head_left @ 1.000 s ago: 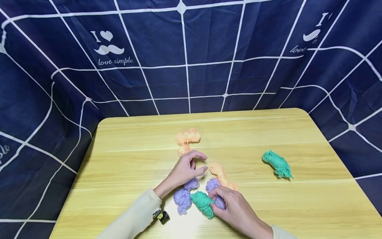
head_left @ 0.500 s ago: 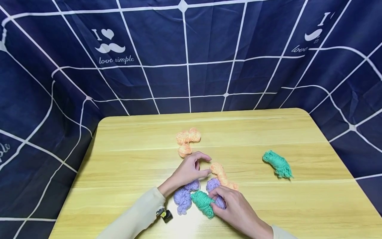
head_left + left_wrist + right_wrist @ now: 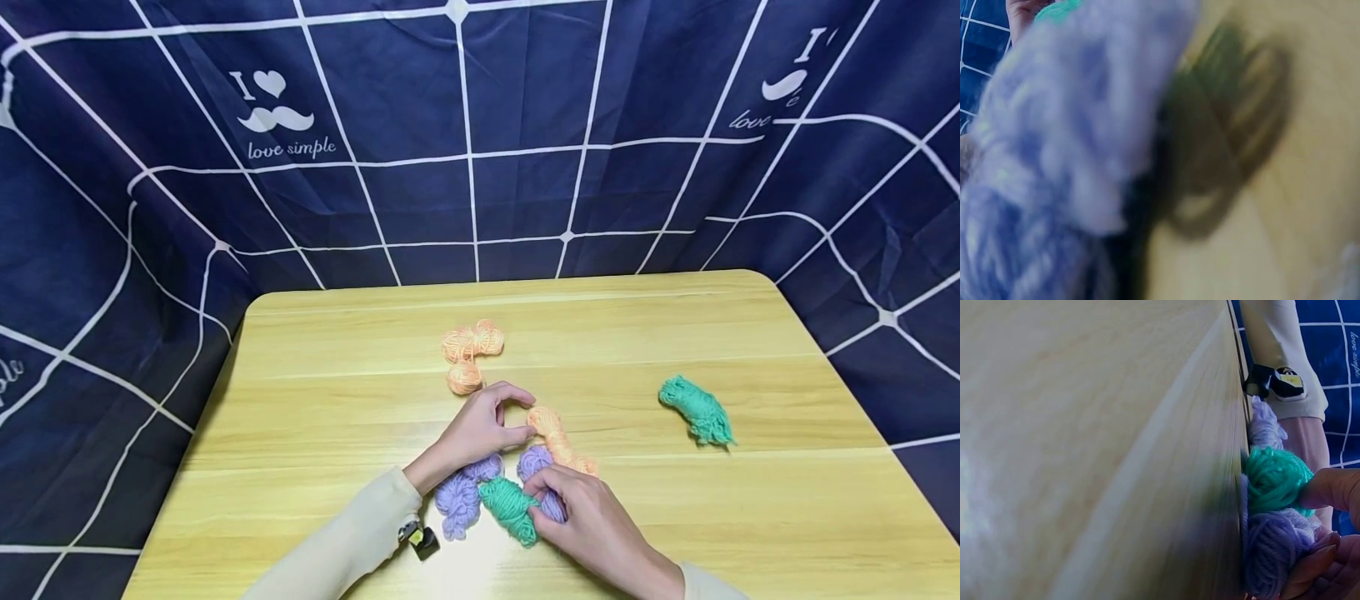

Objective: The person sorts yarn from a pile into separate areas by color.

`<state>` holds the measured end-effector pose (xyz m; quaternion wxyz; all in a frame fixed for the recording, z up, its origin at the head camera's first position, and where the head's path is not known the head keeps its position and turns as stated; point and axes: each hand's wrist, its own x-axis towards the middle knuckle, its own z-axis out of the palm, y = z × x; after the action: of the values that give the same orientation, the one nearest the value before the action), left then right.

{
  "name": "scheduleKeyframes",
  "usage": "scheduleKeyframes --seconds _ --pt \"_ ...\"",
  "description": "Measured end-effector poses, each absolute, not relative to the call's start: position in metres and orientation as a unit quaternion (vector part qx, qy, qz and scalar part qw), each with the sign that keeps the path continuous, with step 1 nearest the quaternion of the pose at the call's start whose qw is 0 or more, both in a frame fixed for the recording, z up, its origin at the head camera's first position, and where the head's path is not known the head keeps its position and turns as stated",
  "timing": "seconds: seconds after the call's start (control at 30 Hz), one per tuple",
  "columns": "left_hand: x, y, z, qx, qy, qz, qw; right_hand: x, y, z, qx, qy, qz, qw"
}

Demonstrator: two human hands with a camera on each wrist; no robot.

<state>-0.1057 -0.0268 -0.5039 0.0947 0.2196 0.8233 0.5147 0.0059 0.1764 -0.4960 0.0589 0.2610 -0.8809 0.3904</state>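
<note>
The right hand [image 3: 1337,556] is pressing its thumb on the green yarn [image 3: 1275,480] and its fingers are touching the near purple yarn [image 3: 1272,553]; the far purple yarn [image 3: 1266,430] is lying near a pale sleeve [image 3: 1282,353].

Matt, stranded green yarn [image 3: 508,510] sits at the right fingers [image 3: 551,477], fuzzy purple yarn [image 3: 457,500] beside it; ridged orange yarn [image 3: 546,422] lies at the left fingers [image 3: 512,391]. Below the fingers, the wood-grained counter [image 3: 337,400] looks smooth, with glossy glare; beyond them hangs creased, faintly shiny blue cloth [image 3: 397,200].
</note>
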Motion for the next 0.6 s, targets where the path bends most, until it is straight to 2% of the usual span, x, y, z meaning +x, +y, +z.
scheduleKeyframes --seconds 0.6 --pt "-0.108 -0.015 -0.506 0.223 0.838 0.489 0.098 0.004 0.177 -0.499 0.272 -0.879 0.387 0.065"
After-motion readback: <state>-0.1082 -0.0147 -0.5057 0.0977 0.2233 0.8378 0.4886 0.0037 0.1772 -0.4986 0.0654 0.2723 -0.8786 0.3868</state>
